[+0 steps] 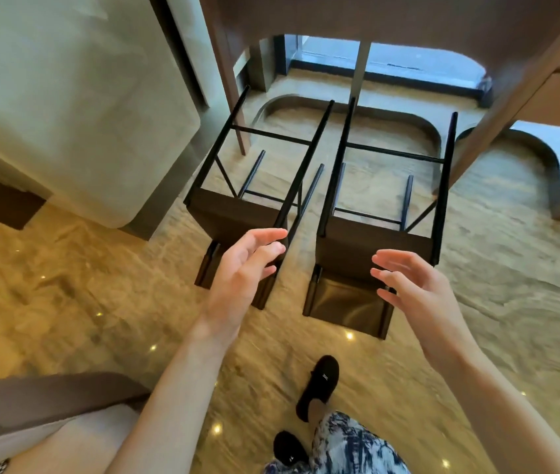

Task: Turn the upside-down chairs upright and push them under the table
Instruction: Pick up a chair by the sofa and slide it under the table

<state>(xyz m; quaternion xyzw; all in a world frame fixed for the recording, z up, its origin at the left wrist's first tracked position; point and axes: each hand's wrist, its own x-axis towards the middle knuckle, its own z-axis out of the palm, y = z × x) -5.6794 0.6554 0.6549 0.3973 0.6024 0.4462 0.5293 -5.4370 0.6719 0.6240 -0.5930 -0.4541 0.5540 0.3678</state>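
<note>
Two dark chairs stand upside down on the glossy marble floor (66,285), side by side with a narrow strip of bare floor between them: the left chair (237,210) and the right chair (374,248). Each points its four thin black metal legs up and away toward the table (408,15), and the far legs are tied by a crossbar; the backrests lie low on the floor, nearest the person. The table's wooden edge runs across the top of the view, with one slanted table leg (229,94) beside the left chair's far corner and another (511,107) just beyond the right chair's far corner, so the gap between those two legs frames both chairs. The left hand (241,271) hovers with fingers spread and lightly bent, its fingertips right at the near leg of the left chair; whether they touch the leg cannot be told. The right hand (412,285) hangs over the right chair's seat edge, fingers spread and relaxed, gripping nothing. Open floor stretches to the left of the chairs as far as a pale rounded cabinet (77,107), and to the right toward a curved grey base (545,155). Behind the chairs, toward the person, the floor is free except for two black slippers (319,384) on the person's feet and the corner of a grey upholstered seat (32,405) at lower left.
</note>
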